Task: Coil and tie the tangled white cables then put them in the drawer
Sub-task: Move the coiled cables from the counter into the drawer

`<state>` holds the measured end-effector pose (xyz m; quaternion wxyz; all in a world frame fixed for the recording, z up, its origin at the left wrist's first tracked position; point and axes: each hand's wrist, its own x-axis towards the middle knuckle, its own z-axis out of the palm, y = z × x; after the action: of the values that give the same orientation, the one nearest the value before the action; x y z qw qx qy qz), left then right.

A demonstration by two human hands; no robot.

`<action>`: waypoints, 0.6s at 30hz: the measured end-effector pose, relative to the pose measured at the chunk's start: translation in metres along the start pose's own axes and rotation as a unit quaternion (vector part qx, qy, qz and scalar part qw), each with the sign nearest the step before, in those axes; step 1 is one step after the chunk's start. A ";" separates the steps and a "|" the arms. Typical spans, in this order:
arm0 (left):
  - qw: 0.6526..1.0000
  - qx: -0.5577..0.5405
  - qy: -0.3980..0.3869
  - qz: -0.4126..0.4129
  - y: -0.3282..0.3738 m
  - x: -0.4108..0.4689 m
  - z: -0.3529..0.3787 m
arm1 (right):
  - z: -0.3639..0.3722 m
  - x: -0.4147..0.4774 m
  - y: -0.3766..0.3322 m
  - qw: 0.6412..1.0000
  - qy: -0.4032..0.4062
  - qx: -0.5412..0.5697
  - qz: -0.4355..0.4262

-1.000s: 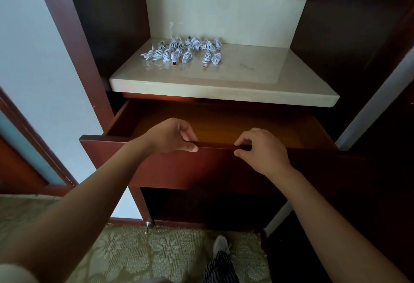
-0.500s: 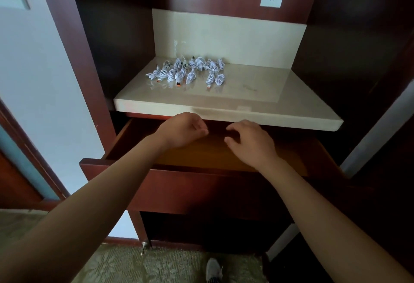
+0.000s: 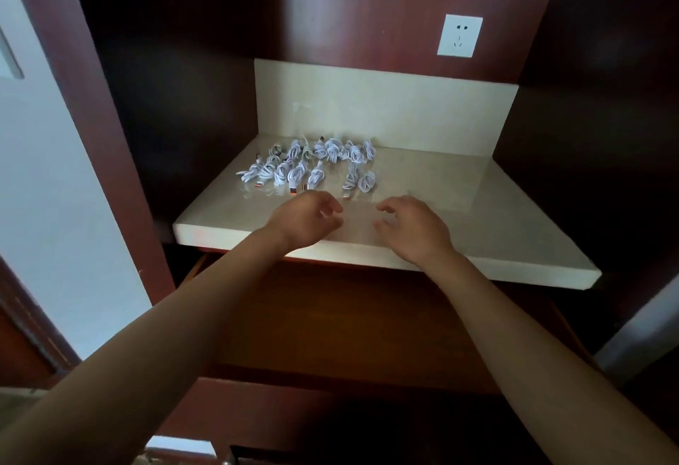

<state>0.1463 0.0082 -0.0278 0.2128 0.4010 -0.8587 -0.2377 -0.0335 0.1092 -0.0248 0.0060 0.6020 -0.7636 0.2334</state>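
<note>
Several small white cable bundles (image 3: 308, 165) lie in a loose cluster at the back left of a cream stone counter (image 3: 477, 222). My left hand (image 3: 306, 220) hovers over the counter's front part, just short of the nearest bundles, fingers loosely curled and holding nothing. My right hand (image 3: 413, 227) hovers beside it, a little to the right, fingers relaxed and spread, also holding nothing. Below the counter the wooden drawer (image 3: 349, 332) stands pulled out, its brown inside bare under my forearms.
Dark red-brown wood panels close in the niche on the left, right and back. A white wall socket (image 3: 459, 35) sits on the back panel above the stone splashback. A pale wall (image 3: 47, 207) lies to the left.
Both hands let go of the drawer's front edge and rose forward over the counter towards the cables. The view tilted upward; the drawer stays pulled out.
</note>
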 end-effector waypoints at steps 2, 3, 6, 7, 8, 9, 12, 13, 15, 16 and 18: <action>1.000 0.017 0.006 0.001 -0.001 0.018 0.001 | 0.002 0.021 0.007 1.000 -0.003 0.005 0.007; 1.000 0.023 0.012 0.001 -0.001 0.027 0.002 | 0.003 0.031 0.011 1.000 -0.007 0.007 0.010; 0.999 0.021 0.029 -0.001 -0.003 0.054 0.009 | 0.009 0.060 0.020 0.999 -0.019 0.015 0.023; 0.999 0.018 0.034 0.002 -0.005 0.064 0.011 | 0.011 0.070 0.023 0.999 -0.024 0.021 0.026; 0.999 0.016 0.035 0.006 -0.006 0.073 0.014 | 0.014 0.080 0.026 0.999 -0.028 0.030 0.029; 0.999 0.014 0.035 0.010 -0.008 0.082 0.017 | 0.018 0.089 0.028 0.998 -0.032 0.039 0.032; 0.999 0.026 0.026 0.007 -0.011 0.105 0.025 | 0.030 0.111 0.034 0.997 -0.045 0.053 0.036; 0.999 0.029 0.025 0.005 -0.013 0.112 0.029 | 0.033 0.117 0.036 0.997 -0.049 0.050 0.034; 0.999 0.034 0.029 0.001 -0.016 0.123 0.036 | 0.040 0.128 0.039 0.997 -0.057 0.034 0.029; 0.998 0.044 0.035 -0.003 -0.018 0.126 0.040 | 0.044 0.134 0.041 0.998 -0.061 0.023 0.024; 0.996 0.062 0.057 0.002 -0.023 0.131 0.047 | 0.052 0.142 0.045 0.998 -0.064 0.007 0.012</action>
<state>0.0564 -0.0974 -0.0558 0.2367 0.4251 -0.8589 -0.1600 -0.0999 -0.0329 -0.0457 -0.0498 0.6068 -0.7677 0.1998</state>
